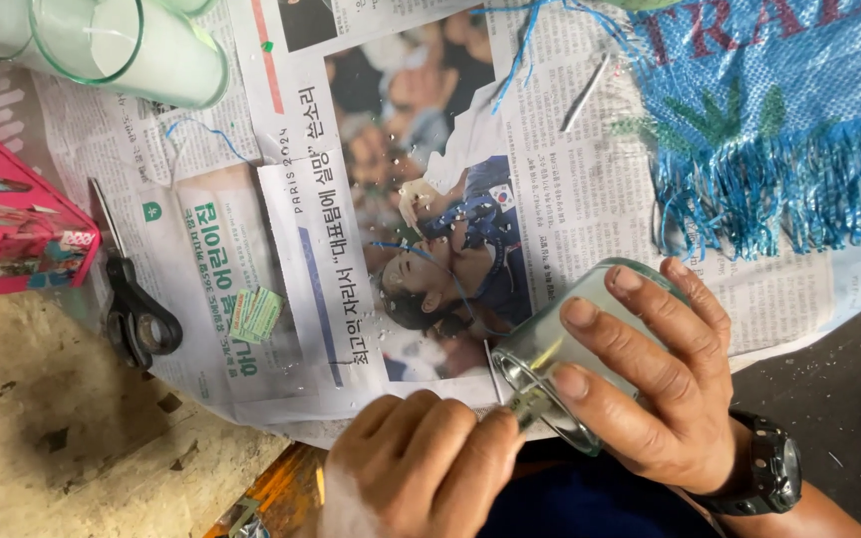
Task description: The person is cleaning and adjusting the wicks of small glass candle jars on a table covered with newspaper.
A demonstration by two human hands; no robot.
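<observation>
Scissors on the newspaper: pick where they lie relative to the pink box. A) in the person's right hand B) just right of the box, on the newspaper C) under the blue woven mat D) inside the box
B: the black-handled scissors lie flat on the newspaper, just right of the pink box, with no hand on them.

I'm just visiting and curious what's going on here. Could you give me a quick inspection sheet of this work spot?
Surface: newspaper spread over a worn board.
Job's things: clear glass jar, tipped on its side, gripped by right hand; left hand holds a small metal piece at its mouth.
Clutter: black-handled scissors, pink box, more glass jars, blue frayed woven sack, blue threads.
Grippers: both hands busy.
Cables: nothing seen.
Surroundings: dark floor.
</observation>
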